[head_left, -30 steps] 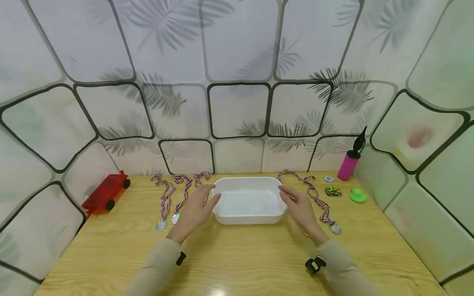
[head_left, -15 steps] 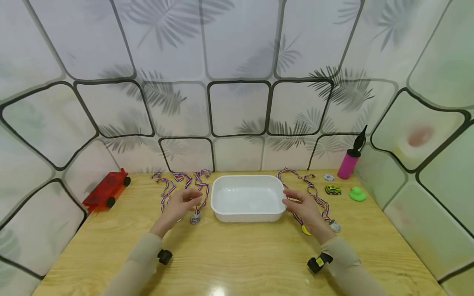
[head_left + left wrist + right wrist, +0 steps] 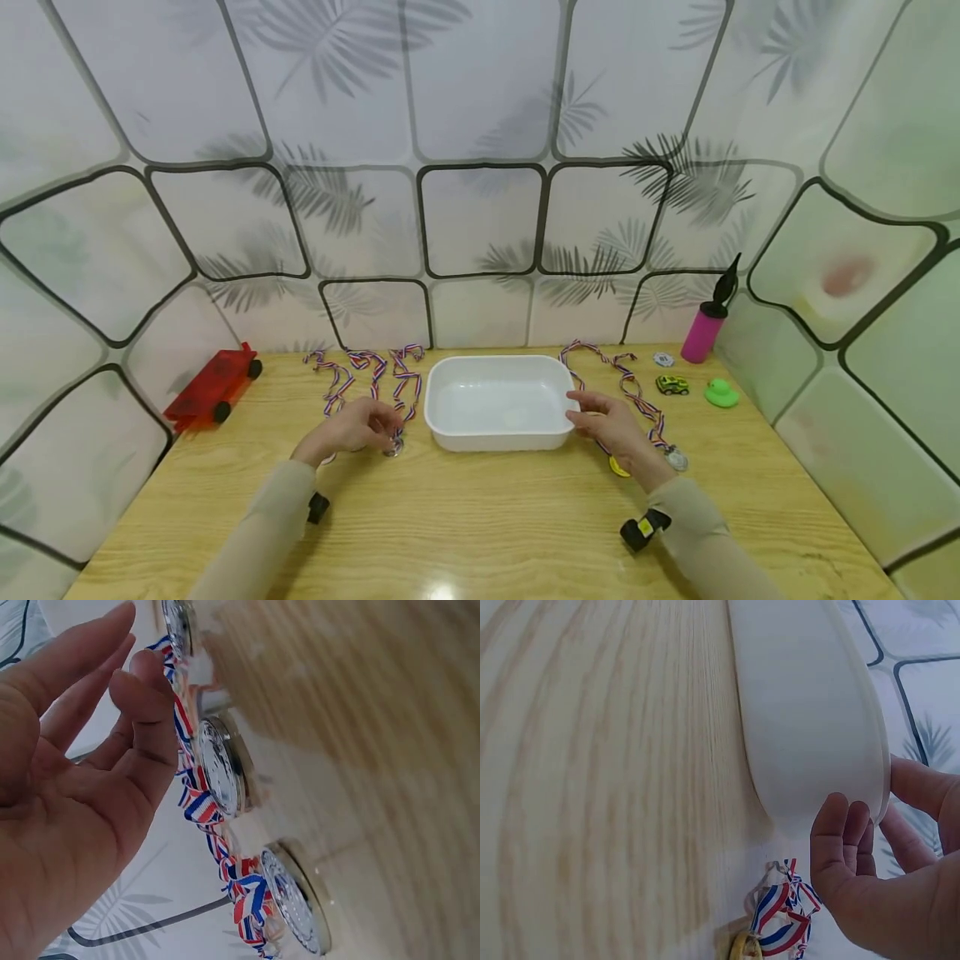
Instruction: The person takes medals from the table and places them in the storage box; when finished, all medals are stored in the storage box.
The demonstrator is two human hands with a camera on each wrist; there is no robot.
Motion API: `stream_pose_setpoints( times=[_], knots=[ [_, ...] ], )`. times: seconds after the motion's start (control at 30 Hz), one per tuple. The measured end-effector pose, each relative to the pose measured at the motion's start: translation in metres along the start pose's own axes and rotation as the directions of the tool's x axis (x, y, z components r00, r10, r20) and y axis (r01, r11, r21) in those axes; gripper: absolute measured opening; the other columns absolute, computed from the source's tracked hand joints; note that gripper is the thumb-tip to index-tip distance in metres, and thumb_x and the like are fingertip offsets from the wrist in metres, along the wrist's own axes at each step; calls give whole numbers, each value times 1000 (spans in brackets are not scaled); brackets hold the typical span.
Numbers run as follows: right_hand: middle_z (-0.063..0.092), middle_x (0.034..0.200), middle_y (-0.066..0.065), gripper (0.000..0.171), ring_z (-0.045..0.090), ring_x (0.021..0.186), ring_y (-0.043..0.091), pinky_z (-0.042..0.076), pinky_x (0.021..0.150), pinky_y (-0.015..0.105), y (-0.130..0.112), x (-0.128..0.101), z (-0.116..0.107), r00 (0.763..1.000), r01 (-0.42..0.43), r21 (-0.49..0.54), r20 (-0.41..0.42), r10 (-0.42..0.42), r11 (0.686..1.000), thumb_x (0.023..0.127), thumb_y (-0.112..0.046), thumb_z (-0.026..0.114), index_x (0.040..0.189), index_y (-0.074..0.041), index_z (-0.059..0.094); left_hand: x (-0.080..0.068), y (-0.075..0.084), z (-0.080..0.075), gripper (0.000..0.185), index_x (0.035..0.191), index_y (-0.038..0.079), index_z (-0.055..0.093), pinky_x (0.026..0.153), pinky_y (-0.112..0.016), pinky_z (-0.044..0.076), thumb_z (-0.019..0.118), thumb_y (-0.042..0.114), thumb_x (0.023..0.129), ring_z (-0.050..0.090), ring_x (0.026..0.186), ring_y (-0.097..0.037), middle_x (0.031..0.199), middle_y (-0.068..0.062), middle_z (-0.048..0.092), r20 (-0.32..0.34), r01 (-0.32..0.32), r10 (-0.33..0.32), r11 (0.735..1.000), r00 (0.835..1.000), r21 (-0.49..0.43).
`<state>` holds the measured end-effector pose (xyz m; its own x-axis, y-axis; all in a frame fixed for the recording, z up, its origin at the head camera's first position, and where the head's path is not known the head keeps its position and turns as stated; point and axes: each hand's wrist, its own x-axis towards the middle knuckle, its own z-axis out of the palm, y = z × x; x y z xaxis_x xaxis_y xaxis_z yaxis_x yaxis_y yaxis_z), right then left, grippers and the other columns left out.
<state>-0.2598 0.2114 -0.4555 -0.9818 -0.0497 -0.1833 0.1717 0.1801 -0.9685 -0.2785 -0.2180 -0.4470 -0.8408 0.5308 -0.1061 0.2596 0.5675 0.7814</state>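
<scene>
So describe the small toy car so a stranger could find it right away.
Start at the white tray in the middle of the table and look right, past the ribbons. The toy car sits between the pink pump and the green duck; it alone has wheels there.

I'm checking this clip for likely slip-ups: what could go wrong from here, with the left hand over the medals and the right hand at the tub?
The ribbons of the three silver medals lie close together beside the left hand, so lifting one might drag or tangle a neighbour. The right hand only rests fingers on the corner of the white tub, which looks light and could slide if bumped. A gold medal lies partly hidden under that hand and could be missed.
</scene>
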Motion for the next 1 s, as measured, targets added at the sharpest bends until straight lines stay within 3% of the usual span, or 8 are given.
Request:
stream_pose_setpoints(
  times=[0.17,0.5,0.73,1.0],
  knots=[
    [53,122,13,48,57,93,13,54,85,32,0,0,0,1000,-1,1,9,1,1000,93,-13,67,138,-1,54,4,-3,-1,35,107,-1,70,74,-29,48,80,1,74,57,84,-18,98,-13,69,43,-1,-2,998,999,67],
    [54,118,12,49,59,92,11,56,83,28,0,0,-1,999,25,12,40,-25,1000,92,-11,68,137,1,54,9,-1,0,28,99,5,73,75,-30,46,80,-2,73,54,84,-19,93,-6,68,93,-2,-11,990,996,141],
    [54,123,16,47,60,93,12,55,85,31,-1,0,-2,999,26,-7,35,-26,1000,94,-10,65,138,0,53,11,1,1,26,97,1,71,70,-26,46,78,-5,73,54,80,-17,90,-10,66,132,-26,9,992,991,124],
    [54,123,17,47,60,92,12,56,85,31,-1,0,-3,998,33,-11,50,-32,999,94,-10,65,138,1,52,11,3,3,25,95,2,68,69,-24,45,79,-2,73,52,78,-15,87,-8,63,137,-47,24,985,990,166]
  ],
)
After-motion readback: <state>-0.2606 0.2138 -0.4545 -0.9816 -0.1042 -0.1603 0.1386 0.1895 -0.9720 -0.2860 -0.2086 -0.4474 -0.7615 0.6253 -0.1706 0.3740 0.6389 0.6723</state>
